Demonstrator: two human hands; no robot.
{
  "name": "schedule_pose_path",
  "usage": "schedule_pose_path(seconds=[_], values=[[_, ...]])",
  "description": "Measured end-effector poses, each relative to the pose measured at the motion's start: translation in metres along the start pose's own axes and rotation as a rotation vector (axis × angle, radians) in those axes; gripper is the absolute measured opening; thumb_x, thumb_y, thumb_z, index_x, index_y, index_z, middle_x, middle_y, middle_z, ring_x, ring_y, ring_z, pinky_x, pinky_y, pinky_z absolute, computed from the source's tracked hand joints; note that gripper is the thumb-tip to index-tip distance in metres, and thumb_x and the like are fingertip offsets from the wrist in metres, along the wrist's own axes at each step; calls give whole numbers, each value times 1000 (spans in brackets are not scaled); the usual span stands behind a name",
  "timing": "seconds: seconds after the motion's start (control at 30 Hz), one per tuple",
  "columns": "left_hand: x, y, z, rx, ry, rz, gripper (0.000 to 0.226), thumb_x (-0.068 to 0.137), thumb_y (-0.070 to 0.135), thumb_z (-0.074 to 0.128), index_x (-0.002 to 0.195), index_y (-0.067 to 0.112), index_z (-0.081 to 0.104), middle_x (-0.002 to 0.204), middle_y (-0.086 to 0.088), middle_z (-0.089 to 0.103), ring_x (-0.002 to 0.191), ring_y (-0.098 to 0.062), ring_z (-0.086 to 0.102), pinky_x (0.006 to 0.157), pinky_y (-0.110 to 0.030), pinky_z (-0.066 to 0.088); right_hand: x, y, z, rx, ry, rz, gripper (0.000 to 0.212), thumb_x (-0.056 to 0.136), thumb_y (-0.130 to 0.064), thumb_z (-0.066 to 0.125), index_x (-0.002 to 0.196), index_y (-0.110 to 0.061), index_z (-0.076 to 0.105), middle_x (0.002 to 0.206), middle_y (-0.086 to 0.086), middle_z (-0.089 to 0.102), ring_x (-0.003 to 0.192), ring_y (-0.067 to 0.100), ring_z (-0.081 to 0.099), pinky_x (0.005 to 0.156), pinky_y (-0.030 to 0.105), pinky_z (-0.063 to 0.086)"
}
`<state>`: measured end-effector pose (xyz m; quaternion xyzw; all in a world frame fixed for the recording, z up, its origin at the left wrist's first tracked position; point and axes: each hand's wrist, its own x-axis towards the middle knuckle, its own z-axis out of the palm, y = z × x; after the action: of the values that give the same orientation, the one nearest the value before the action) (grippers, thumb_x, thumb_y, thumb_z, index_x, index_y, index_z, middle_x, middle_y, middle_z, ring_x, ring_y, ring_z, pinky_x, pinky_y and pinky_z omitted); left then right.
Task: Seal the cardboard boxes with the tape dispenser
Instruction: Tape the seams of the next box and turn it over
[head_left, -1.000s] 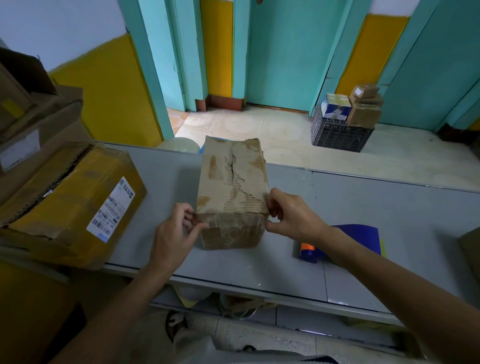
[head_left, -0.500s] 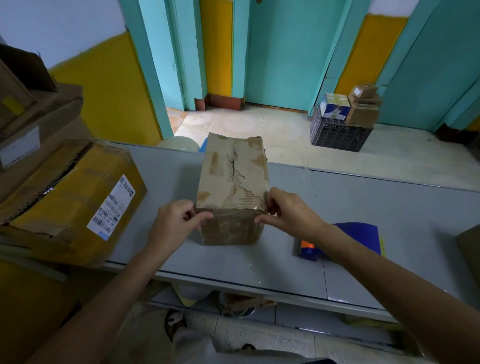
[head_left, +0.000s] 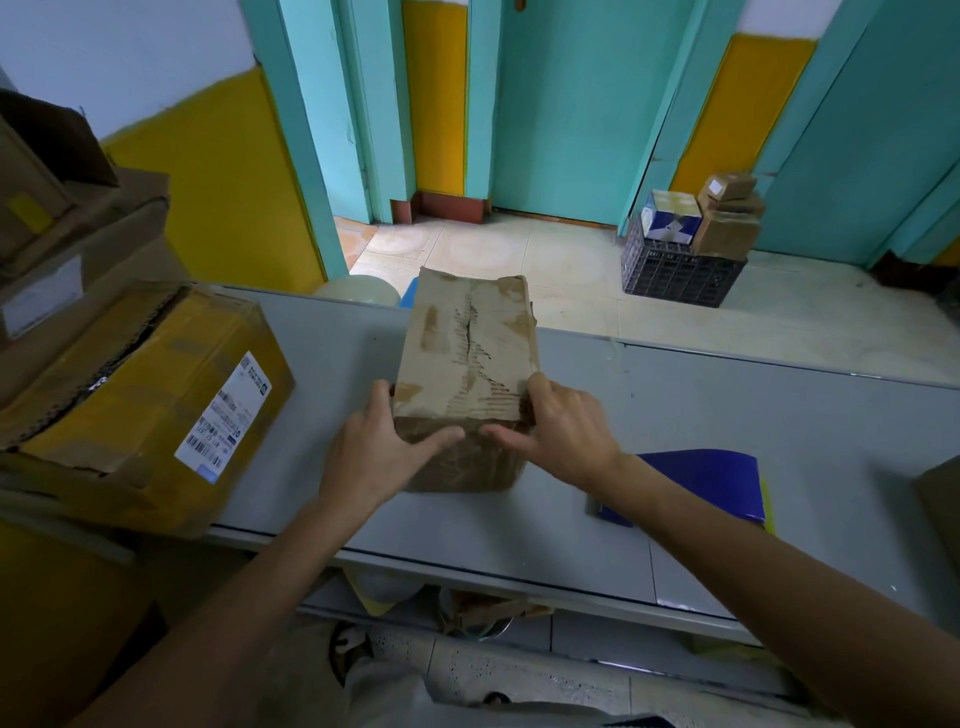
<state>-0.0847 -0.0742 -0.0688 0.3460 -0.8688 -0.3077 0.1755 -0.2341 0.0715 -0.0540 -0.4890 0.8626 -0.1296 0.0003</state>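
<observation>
This was a parcel-handling room, something like a small shipping or packing depot. A long grey metal counter (head_left: 727, 415) served as the work surface, with a worn carton (head_left: 462, 353) standing on it. At its left end cardboard boxes (head_left: 78, 249) were stacked, and a yellow-taped box (head_left: 150, 395) beside them bore a printed shipping label (head_left: 223, 415) with barcodes. Beyond the counter, on a pale tiled floor (head_left: 493, 249), a black plastic crate (head_left: 670, 275) held several small parcels (head_left: 724, 231). Plain teal doors (head_left: 566, 114) and yellow-and-white painted walls (head_left: 218, 171) gave it a bare, utilitarian look.
</observation>
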Motion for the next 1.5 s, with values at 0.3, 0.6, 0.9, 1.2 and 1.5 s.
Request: schedule_pose_path(seconds=[0.3, 0.6, 0.9, 1.2, 1.5], values=[[7, 8, -5, 80, -95, -42, 71, 66, 60, 71, 113, 16, 42, 118, -3, 59, 106, -24, 56, 72, -26, 38, 8, 32, -30, 221, -351, -261, 42, 79, -35, 73, 96, -13, 42, 85, -6, 48, 67, 5, 45, 60, 13, 38], [7, 10, -4, 83, -32, -45, 66, 67, 62, 68, 111, 16, 47, 112, -1, 62, 101, -23, 59, 68, -25, 38, 19, 10, -19, 234, -270, 19, 30, 79, -38, 71, 85, -17, 50, 79, -1, 54, 70, 15, 52, 61, 31, 46], [11, 5, -6, 83, -63, -51, 70, 66, 61, 70, 113, 16, 47, 117, -6, 61, 106, -28, 57, 79, -34, 46, -1, 3, -7, 396, -153, 101, 42, 73, -23, 78, 70, -27, 36, 75, -10, 47, 69, 11, 48, 54, 18, 36], [9, 10, -7, 147, -56, -66, 69, 67, 62, 69, 112, 14, 45, 116, -10, 60, 106, -30, 57, 78, -34, 45, 2, 1, -10, 133, -26, -41, 36, 89, -47, 55, 80, -14, 44, 78, 0, 53, 61, 11, 42, 48, 16, 23], [11, 16, -6, 153, -10, -96, 69, 68, 67, 63, 113, 17, 48, 115, -5, 61, 106, -27, 57, 71, -28, 37, 9, -1, -13, -24, -51, -128, 48, 82, -60, 55, 90, -14, 47, 90, 4, 59, 68, 15, 43, 47, 14, 20]])
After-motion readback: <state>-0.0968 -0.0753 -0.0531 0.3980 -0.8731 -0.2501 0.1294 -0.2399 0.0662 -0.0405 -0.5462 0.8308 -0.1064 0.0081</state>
